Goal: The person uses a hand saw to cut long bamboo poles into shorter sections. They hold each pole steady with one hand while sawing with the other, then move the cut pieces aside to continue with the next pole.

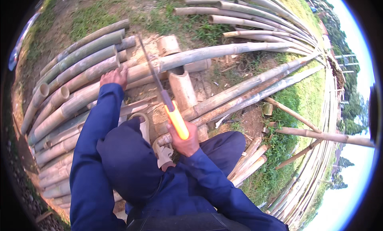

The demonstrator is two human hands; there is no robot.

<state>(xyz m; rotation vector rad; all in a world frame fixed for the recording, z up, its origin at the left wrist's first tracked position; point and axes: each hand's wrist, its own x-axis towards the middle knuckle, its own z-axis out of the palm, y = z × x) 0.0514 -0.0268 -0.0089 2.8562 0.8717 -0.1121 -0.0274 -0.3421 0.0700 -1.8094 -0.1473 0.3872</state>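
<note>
Right hand: your right hand (185,140) has the fingers clamped around the orange handle (178,121) of the saw (165,96). The hold is at the near end, which seems to leave the dark blade free along its length.
Saw blade: it points far and a little to the left, crossing the long bamboo pole (223,51). I cannot tell if the teeth sit inside a cut.
Left hand: your left hand (115,77) lies on the same pole, to the left of the blade and apart from it. Its fingers rest over the bamboo; whether they clamp or only press, I cannot tell. Probably this place helps to stop the pole from rolling.
Long pole: it runs from far right toward near left, across your front, so both hands can reach it.
Support: a short bamboo piece (183,89) lies just right of the blade, with the pole passing over its far end. It appears to serve as a rest.
Left side: shorter bamboo lengths (85,63) lie side by side, perhaps to keep them in order.
Far right: more long poles (259,19) lie on the grass, spreading toward you.
Your knees: the left knee (127,163) and right knee (225,149) are bent, likely because the work is low.
</note>
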